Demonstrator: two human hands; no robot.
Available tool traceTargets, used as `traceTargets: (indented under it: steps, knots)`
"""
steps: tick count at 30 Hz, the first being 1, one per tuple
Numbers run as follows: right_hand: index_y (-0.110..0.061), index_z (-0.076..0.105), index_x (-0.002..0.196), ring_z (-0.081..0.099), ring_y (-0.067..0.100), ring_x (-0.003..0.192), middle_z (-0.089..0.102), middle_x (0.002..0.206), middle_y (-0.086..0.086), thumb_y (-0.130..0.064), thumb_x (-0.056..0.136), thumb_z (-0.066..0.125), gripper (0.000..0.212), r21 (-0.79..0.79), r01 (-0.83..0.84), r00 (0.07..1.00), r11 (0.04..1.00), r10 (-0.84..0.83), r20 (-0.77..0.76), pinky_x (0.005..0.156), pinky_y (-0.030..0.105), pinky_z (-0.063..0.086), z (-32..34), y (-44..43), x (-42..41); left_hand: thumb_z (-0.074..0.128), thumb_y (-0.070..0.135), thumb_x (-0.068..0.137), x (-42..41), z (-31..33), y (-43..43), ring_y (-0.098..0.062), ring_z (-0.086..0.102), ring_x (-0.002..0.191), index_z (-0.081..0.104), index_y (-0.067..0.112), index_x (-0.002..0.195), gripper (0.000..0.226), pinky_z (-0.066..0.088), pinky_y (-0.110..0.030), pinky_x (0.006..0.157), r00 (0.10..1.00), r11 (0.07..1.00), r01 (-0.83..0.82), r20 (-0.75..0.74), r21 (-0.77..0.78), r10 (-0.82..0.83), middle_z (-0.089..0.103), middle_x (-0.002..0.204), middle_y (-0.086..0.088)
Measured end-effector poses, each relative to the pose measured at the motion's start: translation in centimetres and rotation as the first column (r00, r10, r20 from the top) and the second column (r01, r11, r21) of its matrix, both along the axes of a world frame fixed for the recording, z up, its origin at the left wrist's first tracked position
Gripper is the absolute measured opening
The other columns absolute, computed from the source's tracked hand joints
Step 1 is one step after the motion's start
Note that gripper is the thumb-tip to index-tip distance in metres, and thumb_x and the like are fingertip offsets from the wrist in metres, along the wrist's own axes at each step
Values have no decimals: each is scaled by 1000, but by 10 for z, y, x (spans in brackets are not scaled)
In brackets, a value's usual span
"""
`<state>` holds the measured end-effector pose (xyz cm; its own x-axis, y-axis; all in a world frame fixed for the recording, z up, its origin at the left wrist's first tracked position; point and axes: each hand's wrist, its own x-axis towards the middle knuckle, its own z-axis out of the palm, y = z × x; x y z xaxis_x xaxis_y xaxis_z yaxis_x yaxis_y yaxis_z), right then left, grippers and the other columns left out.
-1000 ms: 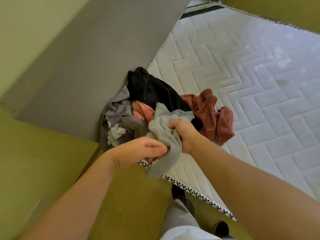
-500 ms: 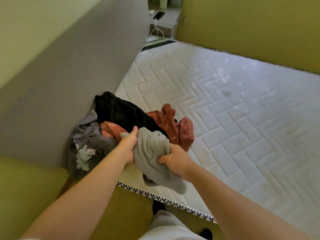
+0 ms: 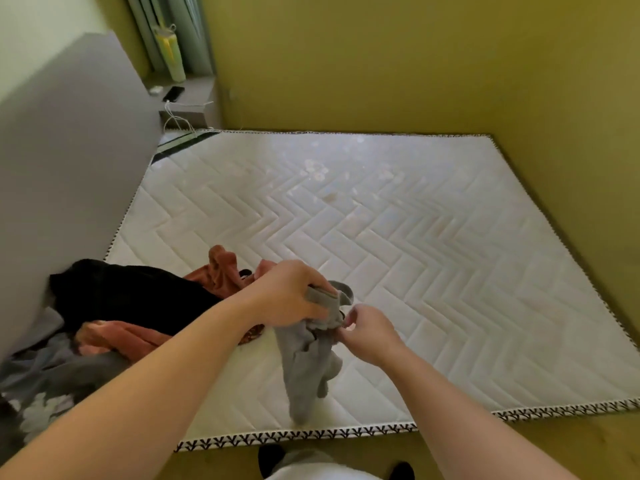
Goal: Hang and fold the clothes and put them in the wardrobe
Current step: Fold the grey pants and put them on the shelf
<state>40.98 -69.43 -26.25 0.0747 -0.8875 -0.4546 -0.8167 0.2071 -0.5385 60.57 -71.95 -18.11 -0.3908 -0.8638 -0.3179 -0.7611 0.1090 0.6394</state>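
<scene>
I hold a crumpled grey garment (image 3: 304,368) above the near part of the white quilted mattress (image 3: 398,237). My left hand (image 3: 287,296) grips its top edge, fingers curled round the cloth. My right hand (image 3: 367,330) pinches the cloth just to the right. The garment hangs down from both hands toward the mattress edge. Left of it lies a pile: a black garment (image 3: 131,296), a rust-pink garment (image 3: 221,271) and a grey floral one (image 3: 45,386).
A grey headboard (image 3: 69,168) rises at the left. Behind it a grey bedside ledge (image 3: 190,98) carries a phone, a cable and a tall bottle. Yellow-green walls close the far and right sides. My feet stand at the mattress's near patterned edge (image 3: 311,436).
The grey garment has been lifted clear of the pile and moved right over the mattress. My right hand shifted its hold to the cloth's top. The view has tilted up.
</scene>
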Motion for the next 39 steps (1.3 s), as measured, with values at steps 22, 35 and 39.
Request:
traceTargets:
  steps: [22, 35, 39]
  knots:
    - [-42, 49, 105, 59, 7, 87, 58, 97, -17, -64, 74, 75, 46, -252, -174, 968, 952, 212, 134, 67, 25, 52, 115, -16, -348, 75, 17, 87, -293, 108, -52, -6, 54, 92, 71, 25, 120, 35, 35, -10, 82, 927, 767, 366, 275, -527, -254, 69, 110, 8]
    - [-27, 49, 92, 52, 21, 76, 53, 82, -7, -53, 92, 58, 28, -515, -171, 875, 840, -110, -471, 53, 32, 33, 184, -43, -445, 72, 24, 88, -371, 126, -120, -4, 59, 82, 67, 31, 95, 11, 38, -15, 64, 942, 733, 297, 60, -612, -331, 66, 87, 16]
    - [-28, 52, 85, 47, 20, 70, 41, 67, -12, -61, 93, 53, 34, -584, -172, 792, 793, -241, -561, 51, 29, 23, 198, -51, -461, 73, 24, 88, -383, 126, -127, 0, 58, 80, 62, 37, 92, 18, 39, -17, 63, 941, 796, 223, -89, -563, -327, 65, 86, 18]
